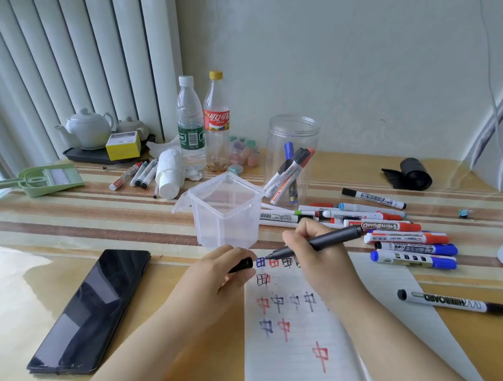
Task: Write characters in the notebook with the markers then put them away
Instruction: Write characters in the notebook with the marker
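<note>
An open lined notebook (pixel 300 354) lies on the table in front of me, with red, blue and black characters on its left page. My right hand (pixel 315 258) grips a black marker (pixel 319 242) whose uncapped tip points left, just above the top row of characters. My left hand (pixel 218 273) holds the black cap (pixel 242 265) at the notebook's upper left corner, a short gap from the tip. A pile of several red, blue and black whiteboard markers (pixel 402 237) lies to the right. One black marker (pixel 453 302) lies alone near the right page.
A clear square plastic tub (pixel 224 211) stands just behind my hands. A clear round jar (pixel 291 158) behind it holds several markers. A black phone (pixel 92 310) lies at left. Two bottles (pixel 203 121), a teapot tray (pixel 93 153), more markers (pixel 135 175) and a black roll (pixel 411 175) are further back.
</note>
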Demonstrator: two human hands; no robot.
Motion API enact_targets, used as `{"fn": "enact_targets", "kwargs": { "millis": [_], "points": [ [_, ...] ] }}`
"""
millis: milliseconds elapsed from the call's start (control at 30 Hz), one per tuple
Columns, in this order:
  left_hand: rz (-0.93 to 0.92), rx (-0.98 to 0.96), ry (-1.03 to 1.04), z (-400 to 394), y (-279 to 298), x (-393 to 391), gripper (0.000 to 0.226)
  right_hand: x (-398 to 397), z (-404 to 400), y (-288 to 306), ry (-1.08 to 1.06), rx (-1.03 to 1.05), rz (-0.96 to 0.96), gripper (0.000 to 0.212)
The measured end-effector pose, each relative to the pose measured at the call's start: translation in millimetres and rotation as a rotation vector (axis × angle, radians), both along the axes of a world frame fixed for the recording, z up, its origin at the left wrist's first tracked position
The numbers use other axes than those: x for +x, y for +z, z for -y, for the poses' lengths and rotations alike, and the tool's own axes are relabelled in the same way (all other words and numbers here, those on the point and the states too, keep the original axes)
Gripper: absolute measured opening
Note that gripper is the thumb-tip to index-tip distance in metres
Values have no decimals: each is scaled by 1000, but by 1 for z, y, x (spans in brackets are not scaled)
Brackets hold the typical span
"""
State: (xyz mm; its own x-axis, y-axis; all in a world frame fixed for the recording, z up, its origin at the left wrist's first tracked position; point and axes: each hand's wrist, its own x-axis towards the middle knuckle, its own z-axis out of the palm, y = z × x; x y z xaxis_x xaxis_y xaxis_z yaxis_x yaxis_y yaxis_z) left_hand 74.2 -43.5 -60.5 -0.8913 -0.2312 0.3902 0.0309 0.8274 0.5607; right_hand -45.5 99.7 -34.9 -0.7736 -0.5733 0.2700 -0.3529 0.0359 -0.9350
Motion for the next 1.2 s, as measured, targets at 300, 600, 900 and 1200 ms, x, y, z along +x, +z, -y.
{"fn": "enact_targets", "kwargs": {
  "millis": [300,600,900,1200],
  "points": [
    [41,31,-107,-23,23,-7,12,2,-13,17,71,-39,7,25],
    [63,-5,-191,-42,22,-15,28,-2,-24,10,65,-58,81,31],
    [107,-68,-194,-49,27,-24,30,-4,-35,6,74,-124,205,35],
    [191,2,-221,-49,27,-26,22,-9,-42,-5,197,-219,333,30]
  ]
}}
